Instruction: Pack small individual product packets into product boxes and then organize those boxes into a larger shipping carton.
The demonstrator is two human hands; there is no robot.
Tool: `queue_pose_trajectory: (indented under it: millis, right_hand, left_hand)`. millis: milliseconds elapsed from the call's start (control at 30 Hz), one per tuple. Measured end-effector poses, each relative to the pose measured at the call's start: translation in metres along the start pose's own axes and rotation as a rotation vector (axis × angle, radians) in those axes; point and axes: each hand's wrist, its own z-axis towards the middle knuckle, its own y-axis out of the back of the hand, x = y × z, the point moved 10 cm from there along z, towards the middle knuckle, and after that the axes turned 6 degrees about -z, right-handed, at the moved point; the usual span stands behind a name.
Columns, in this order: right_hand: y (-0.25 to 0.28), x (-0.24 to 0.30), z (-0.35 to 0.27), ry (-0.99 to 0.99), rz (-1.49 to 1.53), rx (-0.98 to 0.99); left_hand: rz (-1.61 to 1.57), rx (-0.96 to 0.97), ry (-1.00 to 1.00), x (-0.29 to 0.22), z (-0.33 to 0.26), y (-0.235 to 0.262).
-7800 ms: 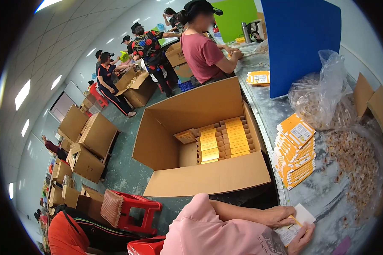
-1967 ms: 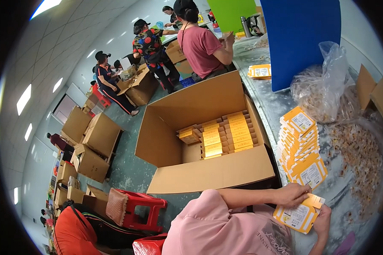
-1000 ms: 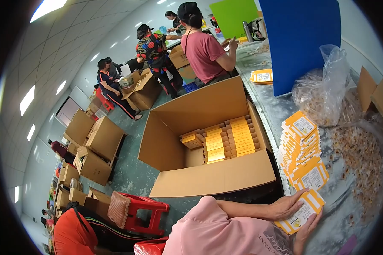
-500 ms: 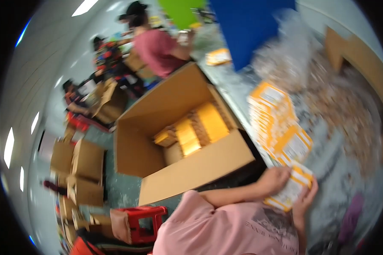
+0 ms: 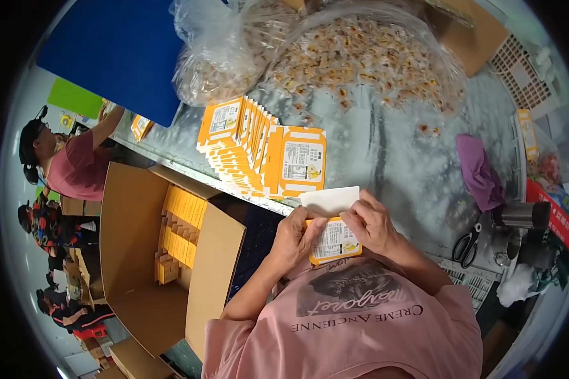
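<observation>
In front of my chest, both hands hold a small yellow-and-white carton (image 5: 336, 245), its white flap (image 5: 330, 200) standing up at the far end. My left hand (image 5: 295, 239) grips the left side, thumb on the printed face. On the other side my right hand (image 5: 374, 225) is closed, with its thumb by the flap's fold. Beyond them, flattened cartons (image 5: 302, 163) of the same kind lie fanned in an overlapping stack on the table (image 5: 398, 164). To the left, a large open cardboard box (image 5: 215, 278) contains several yellow cartons (image 5: 184, 211) in rows.
Clear plastic bags hold many small wrapped pieces (image 5: 367, 54) at the back. A blue board (image 5: 117, 54) stands far left. Purple cloth (image 5: 479, 170), black-handled scissors (image 5: 466, 246) and a metal cup (image 5: 525, 215) lie right. A co-worker in a pink top (image 5: 76, 167) works at far left.
My view has swung right, so the table now fills more of it and the large box sits further left. The carton, flatter-looking before, now shows a raised white flap.
</observation>
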Motion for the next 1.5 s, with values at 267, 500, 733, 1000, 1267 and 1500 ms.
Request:
queue_pose_trajectory:
  millis: [267, 500, 733, 1000, 1267, 1500]
  right_hand:
    - [-0.013, -0.038, -0.035, -0.055, 0.528, -0.318]
    - [0.057, -0.109, 0.002, -0.407, 0.415, -0.331]
    - [0.201, -0.221, 0.056, -0.255, -0.272, -0.57]
    - [0.276, -0.318, 0.111, -0.651, -0.505, -0.578]
    - [0.207, -0.268, 0.143, -0.572, -0.52, -0.214]
    - [0.117, -0.185, 0.067, -0.233, -0.651, -0.182]
  left_hand:
    - [-0.268, -0.11, -0.208, -0.018, 0.006, -0.025]
    - [-0.423, -0.193, 0.007, 0.016, 0.019, -0.019]
    - [0.594, 0.039, -0.225, -0.039, 0.039, -0.03]
    - [0.87, 0.302, -0.477, -0.032, 0.084, -0.105]
    - [0.869, 0.345, -0.382, -0.035, 0.091, -0.103]
    - [0.848, 0.263, -0.454, -0.049, 0.067, -0.087]
